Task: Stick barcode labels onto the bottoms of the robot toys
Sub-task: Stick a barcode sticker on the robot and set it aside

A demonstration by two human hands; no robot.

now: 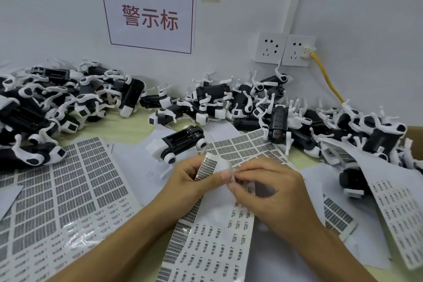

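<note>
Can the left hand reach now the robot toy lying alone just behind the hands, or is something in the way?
Probably not at once. Nothing stands between the left hand and the robot toy, which lies on its back just beyond it. But both hands are busy: the left holds the label sheet that the right hand peels.

Both forearms and hands [270,190] are bare, with no sleeves, gloves or rings.

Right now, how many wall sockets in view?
2, side by side on the wall behind the toys: left socket empty, right socket with a plug and yellow cable.
</note>
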